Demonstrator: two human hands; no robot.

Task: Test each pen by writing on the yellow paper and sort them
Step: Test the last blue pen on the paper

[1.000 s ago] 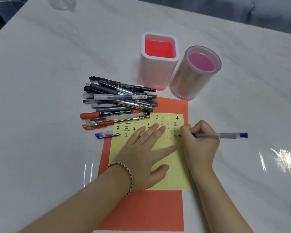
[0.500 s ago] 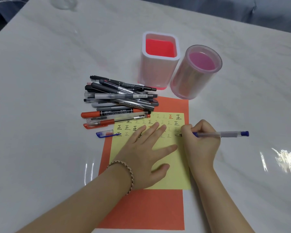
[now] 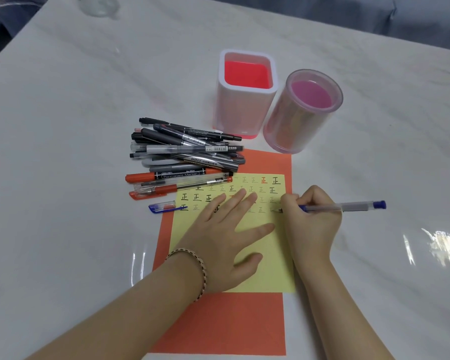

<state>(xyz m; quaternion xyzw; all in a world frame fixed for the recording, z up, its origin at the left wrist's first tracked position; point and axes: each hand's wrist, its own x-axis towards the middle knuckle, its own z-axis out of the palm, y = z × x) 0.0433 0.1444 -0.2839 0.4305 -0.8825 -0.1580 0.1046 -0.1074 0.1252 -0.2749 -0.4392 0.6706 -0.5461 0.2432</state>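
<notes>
Head view: leaving a blue cap (image 3: 163, 207) and the pile of pens (image 3: 187, 157) untouched; pressing the yellow paper (image 3: 270, 268) flat with the left hand (image 3: 224, 242), fingers (image 3: 260, 228) straight and spread; keeping the square cup (image 3: 247, 110) and the round cup (image 3: 302, 118) behind, holding no pens; pinching the blue pen (image 3: 348, 206) in the right hand (image 3: 309, 224), resting its tip at the paper's right edge, hardly shifting since a second ago; probably still testing this pen, sorting yet to come.

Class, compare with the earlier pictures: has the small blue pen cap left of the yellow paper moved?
No. The small blue pen cap still lies against the yellow paper's left edge.
</notes>
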